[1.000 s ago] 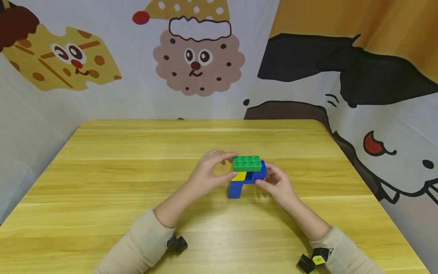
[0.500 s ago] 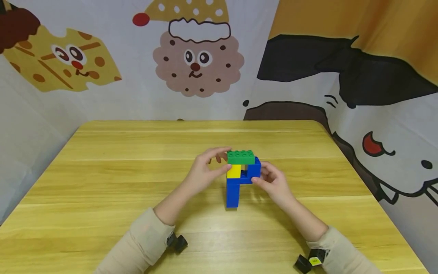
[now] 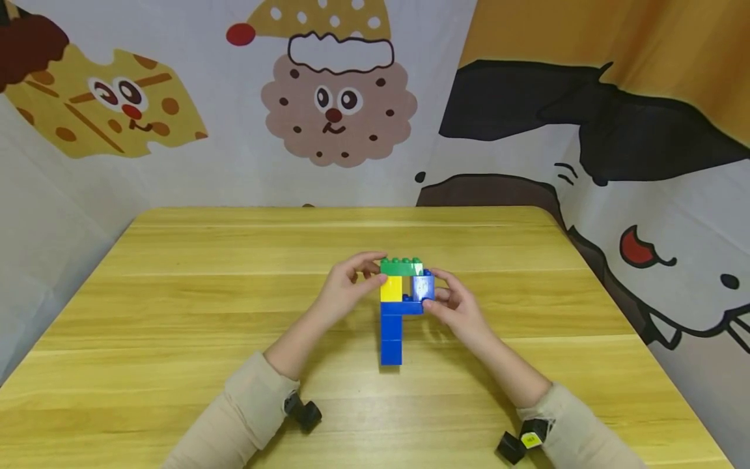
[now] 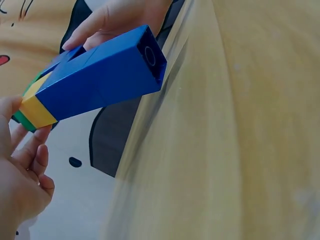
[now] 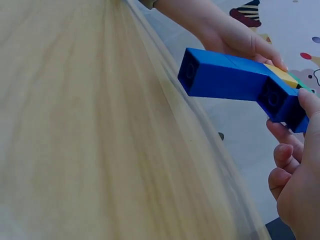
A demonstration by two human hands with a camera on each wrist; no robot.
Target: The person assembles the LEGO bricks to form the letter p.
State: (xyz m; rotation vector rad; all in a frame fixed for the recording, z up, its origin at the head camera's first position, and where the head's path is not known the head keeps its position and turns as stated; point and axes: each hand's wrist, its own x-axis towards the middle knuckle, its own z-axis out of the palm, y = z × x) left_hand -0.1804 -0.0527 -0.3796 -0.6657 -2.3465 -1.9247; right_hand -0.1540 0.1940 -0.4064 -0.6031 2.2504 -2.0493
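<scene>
Both hands hold one P-shaped toy building-brick structure, raised off the table. A green brick [image 3: 401,269] bridges a yellow brick [image 3: 391,290] at left and a blue brick [image 3: 424,287] at right, with a gap between them. Below lies a blue crosspiece, and a blue column [image 3: 391,340] goes down from its left end. My left hand [image 3: 342,286] pinches the yellow and green corner between thumb and fingers. At the other side my right hand [image 3: 461,306] pinches the right blue brick. The column's hollow underside [image 4: 151,55] shows in the left wrist view.
A light wooden table [image 3: 205,280] spreads under the hands. Behind it hangs a white cloth [image 3: 211,176] printed with cartoon figures. Black devices [image 3: 303,412] are strapped at both sleeve cuffs.
The brick structure has shifted left and tilted so that its front and whole column face the head view. Both hands have moved along with it, keeping their hold.
</scene>
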